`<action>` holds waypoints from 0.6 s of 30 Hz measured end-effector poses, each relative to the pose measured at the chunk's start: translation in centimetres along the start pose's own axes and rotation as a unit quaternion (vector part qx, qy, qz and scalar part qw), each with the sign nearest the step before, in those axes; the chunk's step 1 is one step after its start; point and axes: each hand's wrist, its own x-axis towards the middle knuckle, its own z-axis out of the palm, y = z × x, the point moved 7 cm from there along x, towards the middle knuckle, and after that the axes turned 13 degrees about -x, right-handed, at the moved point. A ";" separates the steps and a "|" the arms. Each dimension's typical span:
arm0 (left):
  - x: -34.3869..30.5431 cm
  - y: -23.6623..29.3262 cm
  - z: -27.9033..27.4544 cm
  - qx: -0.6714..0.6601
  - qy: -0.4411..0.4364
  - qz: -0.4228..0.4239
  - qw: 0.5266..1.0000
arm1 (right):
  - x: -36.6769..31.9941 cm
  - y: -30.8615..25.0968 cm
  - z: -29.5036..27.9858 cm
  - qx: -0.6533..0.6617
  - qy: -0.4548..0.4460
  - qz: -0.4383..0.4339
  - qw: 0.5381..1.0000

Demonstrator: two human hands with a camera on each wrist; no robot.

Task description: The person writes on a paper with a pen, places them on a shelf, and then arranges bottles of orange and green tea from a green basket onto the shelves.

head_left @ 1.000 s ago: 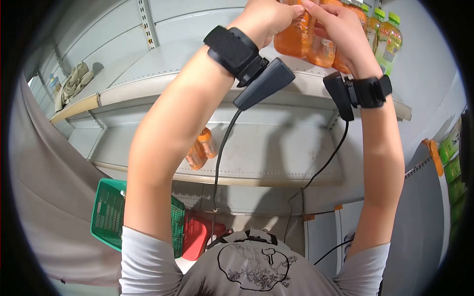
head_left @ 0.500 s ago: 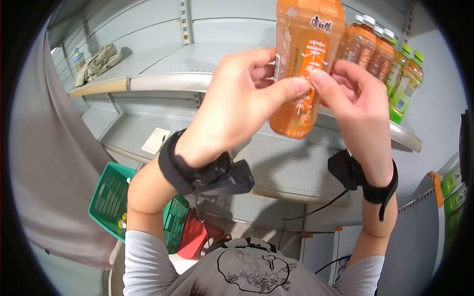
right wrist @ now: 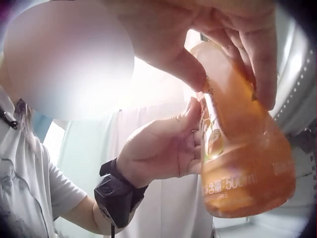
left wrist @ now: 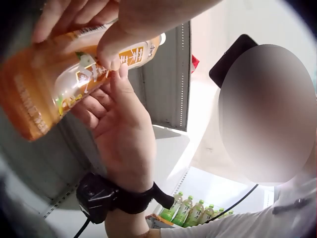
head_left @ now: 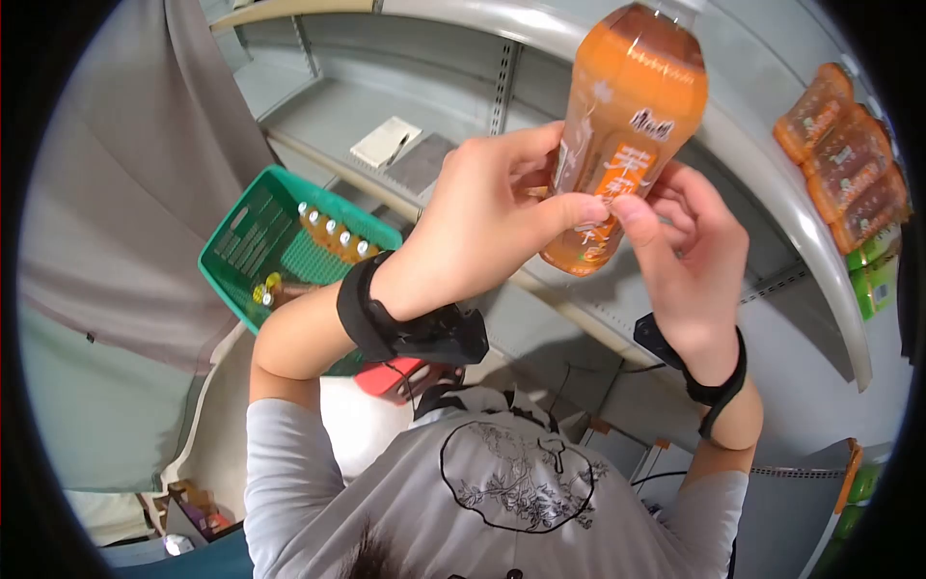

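With thumbs nearly meeting on its label, the left hand (head_left: 492, 217) and right hand (head_left: 690, 256) curl round the bottle (head_left: 627, 135), upper centre of the head view. Left of them sits the basket (head_left: 236, 207), bottles (head_left: 333, 234) inside; more bottles (head_left: 844, 159) stand upper right.

The bottle (head_left: 627, 125) looks like clear, glossy plastic with a smooth, shiny printed label. The basket (head_left: 280, 232) is green plastic, its walls an open mesh. The shelf (head_left: 540, 34) has a smooth, painted-metal look with a soft sheen along its edge. The curtain (head_left: 125, 174) is matt cloth in soft folds; the shirt (head_left: 463, 482) is cloth too. The wrist straps (head_left: 362, 309) look like matt black fabric, and their camera housings (head_left: 468, 336) like smooth, dark plastic.
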 end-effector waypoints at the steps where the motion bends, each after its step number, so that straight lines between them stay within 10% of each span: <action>1: -0.7 -1.6 -0.2 -0.004 0.003 -0.017 1.000 | -0.6 1.1 1.0 -0.007 0.005 0.019 1.000; 11: -4.6 -17.2 -3.9 0.119 0.075 -0.085 0.986 | -5.5 16.0 10.2 0.003 0.007 0.059 0.998; 18: -3.3 -25.4 -5.3 0.190 0.124 0.024 0.974 | -5.9 25.6 14.7 0.037 0.044 0.106 0.993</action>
